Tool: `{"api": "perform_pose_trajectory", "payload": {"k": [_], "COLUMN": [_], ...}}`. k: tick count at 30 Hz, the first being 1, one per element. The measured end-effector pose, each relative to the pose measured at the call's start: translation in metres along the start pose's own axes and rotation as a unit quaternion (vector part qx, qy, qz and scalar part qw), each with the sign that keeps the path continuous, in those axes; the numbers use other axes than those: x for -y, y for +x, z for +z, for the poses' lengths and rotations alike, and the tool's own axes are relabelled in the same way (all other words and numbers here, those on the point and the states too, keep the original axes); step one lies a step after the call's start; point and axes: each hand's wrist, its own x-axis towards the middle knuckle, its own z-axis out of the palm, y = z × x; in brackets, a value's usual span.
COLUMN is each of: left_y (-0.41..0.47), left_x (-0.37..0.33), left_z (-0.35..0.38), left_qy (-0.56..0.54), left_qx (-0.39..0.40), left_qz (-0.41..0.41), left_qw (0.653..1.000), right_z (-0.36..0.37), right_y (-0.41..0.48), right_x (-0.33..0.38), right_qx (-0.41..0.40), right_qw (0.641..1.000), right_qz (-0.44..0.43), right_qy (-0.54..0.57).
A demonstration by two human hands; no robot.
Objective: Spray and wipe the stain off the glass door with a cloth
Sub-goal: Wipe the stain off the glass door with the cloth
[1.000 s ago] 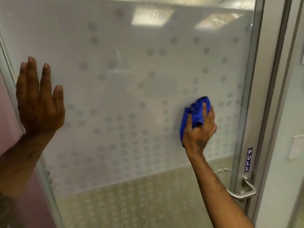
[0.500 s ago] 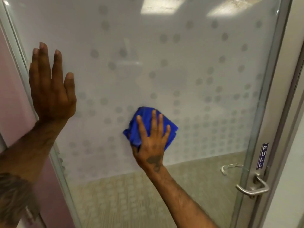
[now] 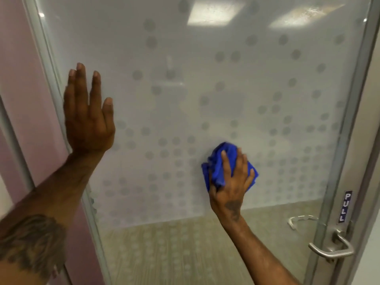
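My right hand [image 3: 231, 183] is spread flat over the bunched blue cloth [image 3: 221, 161], pressing it against the frosted, dotted part of the glass door [image 3: 205, 79]; the fingers are splayed rather than curled, so the cloth is pinned by the palm, not pinched. My left hand [image 3: 88, 120] is open too, flat on the glass near the hinge-side frame, holding nothing and steadying the door. The cloth sticks out above and to the left of my right fingers, with a little showing past the right edge of the hand. I cannot pick out a definite stain; a faint greyish patch lies above my right hand, toward the middle of the pane, and if that is the mark, the next stroke should go upward, with my right hand nearer it than my left. The door handle [image 3: 331, 246] and the PULL label [image 3: 345, 206] lie to the right of and below my right hand. No spray bottle or container shows.
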Motion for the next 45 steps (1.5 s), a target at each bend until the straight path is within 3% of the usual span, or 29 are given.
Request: {"api": "perform_pose_trajectory", "payload": {"k": [2, 4, 7, 10, 13, 15, 18, 20, 27, 30, 32, 36, 41, 43, 45], "left_y": [0.001, 0.002, 0.002, 0.002, 0.003, 0.004, 0.005, 0.005, 0.007, 0.006, 0.006, 0.005, 0.003, 0.003, 0.003], "left_x": [0.002, 0.003, 0.003, 0.003, 0.001, 0.0, 0.0, -0.001, 0.002, 0.002, 0.002, 0.003, 0.004, 0.003, 0.003], "left_z": [-0.001, -0.002, -0.002, -0.002, -0.003, -0.004, -0.005, -0.005, -0.006, -0.006, -0.006, -0.007, -0.007, -0.007, -0.006], "left_qy": [0.006, 0.003, 0.001, -0.007, -0.013, -0.004, -0.001, -0.007, -0.023, -0.022, -0.017, -0.014, -0.013, -0.024, -0.03], "left_qx": [0.01, 0.011, 0.009, 0.016, 0.024, 0.029, 0.038, 0.041, 0.054, 0.055, 0.053, 0.054, 0.05, 0.046, 0.041], "left_qz": [0.0, 0.003, 0.006, 0.001, -0.007, -0.013, -0.019, -0.023, -0.027, -0.026, -0.028, -0.031, -0.014, -0.018, -0.017], "left_qw": [1.0, 1.0, 1.0, 1.0, 1.0, 0.999, 0.999, 0.999, 0.998, 0.998, 0.998, 0.998, 0.999, 0.998, 0.999], "right_z": [0.003, 0.007, 0.014, 0.015, 0.013, 0.012, 0.015, 0.019, 0.04, 0.035, 0.026, 0.006, -0.017, -0.024, -0.029], "right_y": [0.03, 0.054, 0.053, 0.023, 0.005, 0.012, 0.032, 0.034, -0.005, -0.011, -0.008, 0.025, 0.097, 0.125, 0.153], "right_x": [0.041, 0.078, 0.109, 0.094, 0.055, 0.049, 0.088, 0.119, 0.139, 0.108, 0.079, 0.025, -0.005, -0.011, -0.009], "right_qx": [-0.048, -0.059, 0.008, 0.062, 0.074, 0.058, 0.026, 0.04, 0.121, 0.123, 0.113, 0.065, -0.024, -0.078, -0.126], "right_qw": [0.994, 0.993, 0.997, 0.958, 0.927, 0.947, 0.987, 0.983, 0.888, 0.852, 0.852, 0.909, 0.992, 0.997, 0.979], "right_qz": [0.093, 0.096, -0.082, -0.28, -0.366, -0.315, -0.159, -0.176, -0.443, -0.507, -0.512, -0.411, -0.117, 0.022, 0.148], "right_qy": [0.029, 0.027, -0.007, -0.015, -0.032, -0.032, 0.003, 0.017, 0.02, 0.029, 0.018, -0.034, -0.039, 0.001, 0.057]}}
